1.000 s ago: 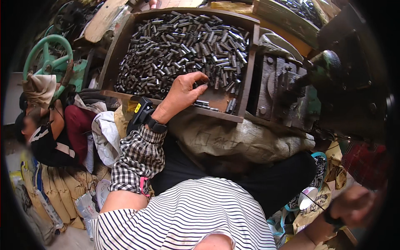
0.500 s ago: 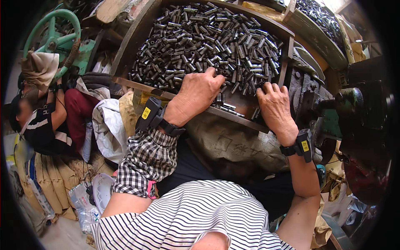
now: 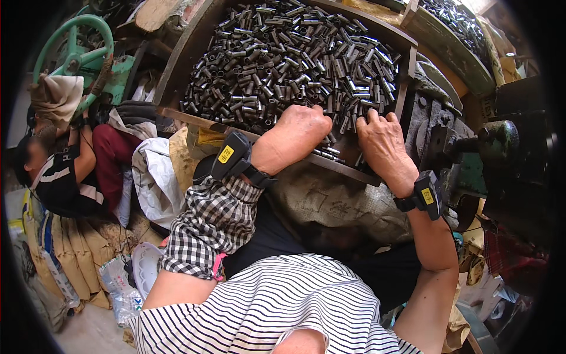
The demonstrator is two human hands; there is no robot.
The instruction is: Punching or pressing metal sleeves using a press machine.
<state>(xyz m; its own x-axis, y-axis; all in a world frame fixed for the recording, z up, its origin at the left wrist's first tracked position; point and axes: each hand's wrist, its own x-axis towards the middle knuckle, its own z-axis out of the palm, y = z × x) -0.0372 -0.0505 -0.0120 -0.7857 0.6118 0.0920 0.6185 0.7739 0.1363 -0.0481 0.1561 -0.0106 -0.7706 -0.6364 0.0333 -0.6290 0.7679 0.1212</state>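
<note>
A heap of short dark metal tubes [image 3: 271, 65] fills most of a shallow wooden tray [image 3: 352, 172] in front of me. At the tray's near edge, my left hand [image 3: 298, 134] is closed with its fingertips down among the tubes; its back hides whatever it holds. Close to the tray's right side, my right hand [image 3: 383, 143] curls its fingers down at the edge of the heap, and what lies under them is hidden. Between and below my hands, several shinier tubes [image 3: 329, 154] lie along the front rim. Both wrists carry black strapped devices.
To the right stands a dark, greasy machine [image 3: 498, 141], close to my right forearm. Another tray of metal parts [image 3: 454, 20] sits at the far right. A coarse sack [image 3: 336, 203] hangs below the tray. At left are a green handwheel [image 3: 73, 56] and another person [image 3: 73, 162].
My left hand has shifted right and slightly nearer to me, closer to the right hand. The right hand has moved a little left, and its fingers stay curled.
</note>
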